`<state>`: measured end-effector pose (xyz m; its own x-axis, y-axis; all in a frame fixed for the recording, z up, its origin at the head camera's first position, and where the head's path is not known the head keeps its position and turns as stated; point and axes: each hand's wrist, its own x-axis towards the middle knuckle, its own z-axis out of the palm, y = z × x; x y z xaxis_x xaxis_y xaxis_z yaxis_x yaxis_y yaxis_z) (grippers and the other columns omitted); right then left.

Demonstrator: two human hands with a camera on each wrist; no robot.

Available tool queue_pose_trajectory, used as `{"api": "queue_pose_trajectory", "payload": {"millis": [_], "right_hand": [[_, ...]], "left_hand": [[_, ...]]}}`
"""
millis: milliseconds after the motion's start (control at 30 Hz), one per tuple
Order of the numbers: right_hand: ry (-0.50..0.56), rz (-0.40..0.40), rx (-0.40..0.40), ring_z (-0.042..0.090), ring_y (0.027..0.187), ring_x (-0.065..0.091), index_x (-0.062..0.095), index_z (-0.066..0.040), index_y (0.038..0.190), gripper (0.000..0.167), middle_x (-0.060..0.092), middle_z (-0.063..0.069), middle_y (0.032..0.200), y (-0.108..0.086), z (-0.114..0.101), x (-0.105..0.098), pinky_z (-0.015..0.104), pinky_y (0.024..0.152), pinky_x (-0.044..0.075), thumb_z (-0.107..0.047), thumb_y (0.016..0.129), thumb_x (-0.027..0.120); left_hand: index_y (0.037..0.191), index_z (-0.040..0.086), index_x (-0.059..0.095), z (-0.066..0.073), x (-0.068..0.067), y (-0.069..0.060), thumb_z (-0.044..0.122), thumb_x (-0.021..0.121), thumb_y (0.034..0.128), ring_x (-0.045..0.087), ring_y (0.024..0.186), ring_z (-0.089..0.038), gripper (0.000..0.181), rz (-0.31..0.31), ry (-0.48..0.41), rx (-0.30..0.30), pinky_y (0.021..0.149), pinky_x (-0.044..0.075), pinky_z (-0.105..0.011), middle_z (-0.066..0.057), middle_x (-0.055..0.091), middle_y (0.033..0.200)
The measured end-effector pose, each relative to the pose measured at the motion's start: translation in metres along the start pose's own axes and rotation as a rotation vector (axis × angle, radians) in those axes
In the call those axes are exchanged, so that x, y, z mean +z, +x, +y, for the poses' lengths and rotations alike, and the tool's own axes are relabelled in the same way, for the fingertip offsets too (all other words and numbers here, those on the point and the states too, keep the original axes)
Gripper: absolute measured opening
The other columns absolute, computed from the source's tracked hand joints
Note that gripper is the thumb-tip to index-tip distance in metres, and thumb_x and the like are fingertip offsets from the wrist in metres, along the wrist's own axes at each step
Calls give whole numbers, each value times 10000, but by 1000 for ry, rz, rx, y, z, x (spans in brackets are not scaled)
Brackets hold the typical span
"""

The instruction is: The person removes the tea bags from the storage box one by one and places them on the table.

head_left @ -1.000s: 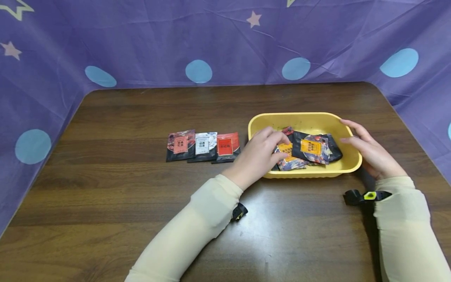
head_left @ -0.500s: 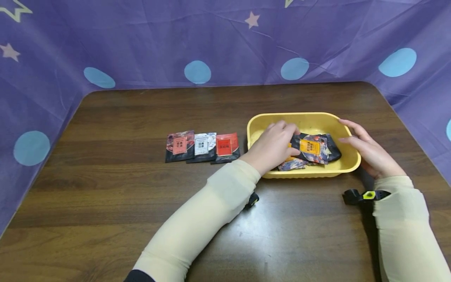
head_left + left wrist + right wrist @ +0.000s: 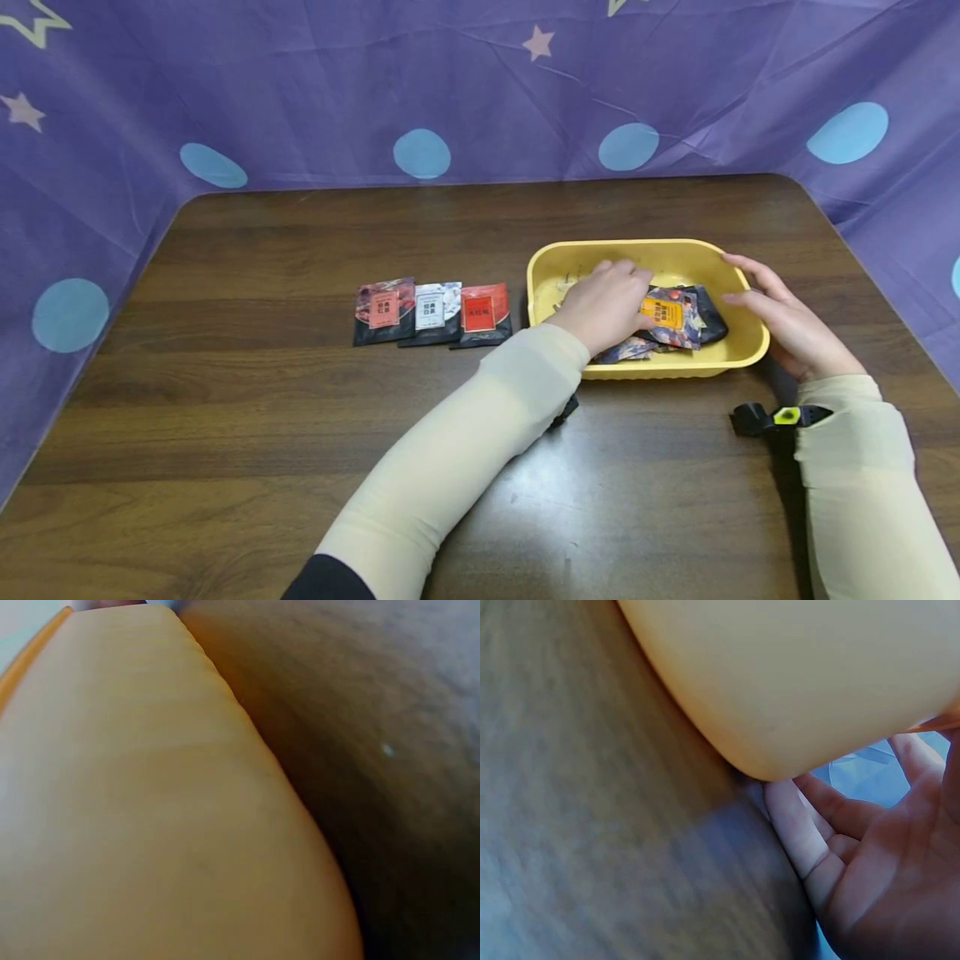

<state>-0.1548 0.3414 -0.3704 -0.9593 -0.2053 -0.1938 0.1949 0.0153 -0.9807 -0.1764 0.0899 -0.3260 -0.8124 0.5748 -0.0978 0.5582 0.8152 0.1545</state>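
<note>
Clearly, the head view shows what I judge the next move hinges on: the orange-labelled sachet lies in the yellow tray toward 3 o'clock from my left hand. That hand is the nearer one, its thumb right at the label's edge and covering the sachet's 9 o'clock end, so I can't read its long axis. I cannot tell whether my left fingers pinch anything; their tips are hidden. The tray's long axis runs from 9 to 3, and my right hand grips its 3 o'clock end, thumb inside, fingers outside. Beyond its 9 o'clock end, three overlapping sachets lie on the tabletop. My left wrist view is mostly the tray's outer wall beside blurred tabletop, with no sachet. My right wrist view adds what the head view hides: my lower fingers tucked along the outer wall, the lowest near the tray's base.
</note>
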Motion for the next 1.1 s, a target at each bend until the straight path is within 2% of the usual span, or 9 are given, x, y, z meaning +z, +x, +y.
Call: {"api": "queue_pose_trajectory", "payload": {"millis": [267, 567, 833, 1100], "right_hand": [[-8, -1, 0, 52, 910, 636, 380, -364, 1405, 475, 402, -61, 1264, 0, -1, 0, 308, 646, 576, -94, 1024, 468], [-8, 0, 4, 50, 912, 637, 379, -367, 1404, 476, 400, -57, 1264, 0, 0, -1, 303, 652, 576, -92, 1025, 465], [1, -7, -9, 51, 912, 637, 385, -361, 1397, 472, 405, -55, 1264, 0, 1, -1, 302, 647, 575, -84, 1024, 463], [6, -13, -17, 49, 920, 635, 382, -351, 1398, 469, 407, -59, 1272, 0, 1, 0, 305, 646, 576, -79, 1024, 460]], "left_hand": [[1498, 261, 418, -1, 7, 2, 513, 524, 983, 424, 1378, -148, 583, 11, 31, -29, 1056, 437, -356, 81, 439, 1533], [1561, 296, 286, 2, 11, 2, 585, 475, 970, 323, 1447, -144, 684, -40, 19, -50, 1116, 351, -398, 127, 323, 1597], [1544, 307, 327, 2, 14, 0, 618, 526, 927, 353, 1381, -143, 719, -59, 26, -52, 1055, 348, -386, 111, 381, 1553], [1504, 319, 400, 3, 14, -1, 641, 638, 835, 366, 1202, -161, 779, -24, 27, -62, 923, 344, -340, 83, 440, 1393]]}}
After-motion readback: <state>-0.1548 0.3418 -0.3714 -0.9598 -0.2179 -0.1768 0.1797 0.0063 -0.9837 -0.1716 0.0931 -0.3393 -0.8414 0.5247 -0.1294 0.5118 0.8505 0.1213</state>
